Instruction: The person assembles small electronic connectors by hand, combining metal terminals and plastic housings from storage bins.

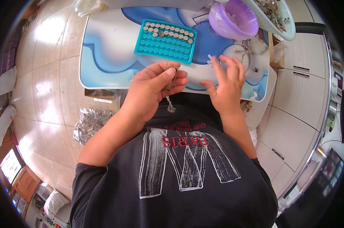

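Observation:
Between the thumb and fingers of my left hand (pixel 153 81) is a small brown rectangular pendant (pixel 172 79), held upright over the table's near edge. A pale, clear-looking cord or tassel (pixel 170 104) hangs below it, against my dark shirt. My right hand (pixel 227 85) is raised to the right with its fingers apart and nothing in them. Just beyond my left hand lies a turquoise tray (pixel 137 50) with rows of round wells. Small pale round discs (pixel 172 29) sit in its far rows; the nearer wells show bare turquoise.
The table (pixel 103 49) has a blue and white pattern. A purple bowl (pixel 232 19) lined with plastic stands at the far right, beside a pale basket (pixel 288 28) of small pieces. Fine cords (pixel 242 53) lie near my right hand. A clear bag of grey pieces (pixel 91 125) rests on the floor.

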Demonstrator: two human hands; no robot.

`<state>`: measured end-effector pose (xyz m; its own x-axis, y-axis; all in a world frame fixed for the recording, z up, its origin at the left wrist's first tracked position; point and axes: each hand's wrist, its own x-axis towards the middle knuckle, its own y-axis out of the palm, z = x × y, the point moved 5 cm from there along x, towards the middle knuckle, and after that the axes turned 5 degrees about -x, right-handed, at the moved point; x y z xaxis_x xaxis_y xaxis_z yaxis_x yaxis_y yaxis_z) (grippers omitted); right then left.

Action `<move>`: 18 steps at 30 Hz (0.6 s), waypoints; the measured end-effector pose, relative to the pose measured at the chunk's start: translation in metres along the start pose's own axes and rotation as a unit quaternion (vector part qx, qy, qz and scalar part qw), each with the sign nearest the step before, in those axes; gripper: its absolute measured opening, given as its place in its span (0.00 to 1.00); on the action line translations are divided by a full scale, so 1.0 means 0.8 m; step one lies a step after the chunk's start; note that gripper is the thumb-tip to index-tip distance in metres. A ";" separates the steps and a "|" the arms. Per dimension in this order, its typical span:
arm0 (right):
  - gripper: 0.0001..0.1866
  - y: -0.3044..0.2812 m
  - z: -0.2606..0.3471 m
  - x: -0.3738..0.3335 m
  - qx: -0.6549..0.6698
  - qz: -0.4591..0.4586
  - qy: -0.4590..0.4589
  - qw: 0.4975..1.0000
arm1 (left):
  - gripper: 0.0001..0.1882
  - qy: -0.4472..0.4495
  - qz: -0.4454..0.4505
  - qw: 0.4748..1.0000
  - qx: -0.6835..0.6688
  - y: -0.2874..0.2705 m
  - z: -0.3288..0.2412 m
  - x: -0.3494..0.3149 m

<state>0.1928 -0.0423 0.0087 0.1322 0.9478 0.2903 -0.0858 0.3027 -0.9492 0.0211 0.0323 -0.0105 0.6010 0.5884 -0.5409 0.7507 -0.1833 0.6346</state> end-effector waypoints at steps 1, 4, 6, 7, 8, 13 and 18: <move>0.32 0.005 0.003 0.000 -0.043 0.025 -0.006 0.999 | 0.14 -0.002 0.005 1.000 -0.002 0.001 0.001 0.000; 0.31 0.002 0.002 0.002 -0.021 0.012 -0.011 1.000 | 0.14 -0.005 0.010 1.000 -0.005 0.001 0.002 -0.001; 0.31 -0.001 -0.013 -0.001 0.094 -0.010 0.012 0.995 | 0.15 -0.007 0.010 1.000 -0.006 0.001 0.002 -0.002; 0.31 -0.003 -0.019 -0.002 0.207 -0.031 0.035 0.977 | 0.15 -0.012 0.009 1.000 -0.008 0.001 0.002 -0.003; 0.31 -0.006 -0.018 -0.001 0.208 -0.030 0.035 0.977 | 0.15 -0.017 0.008 1.000 -0.010 0.002 0.003 -0.003; 0.12 0.000 -0.024 -0.009 0.637 -0.069 0.262 0.721 | 0.16 -0.031 0.017 0.999 -0.014 0.004 0.007 -0.003; 0.06 0.002 0.002 0.002 0.643 -0.054 0.265 0.716 | 0.16 -0.032 0.022 0.999 -0.004 0.011 0.007 -0.004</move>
<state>0.1911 -0.0399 0.0081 0.5338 0.8437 -0.0566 -0.8407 0.5367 0.0721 0.0274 0.0241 -0.0059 0.6499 0.5281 -0.5466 0.7213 -0.2016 0.6627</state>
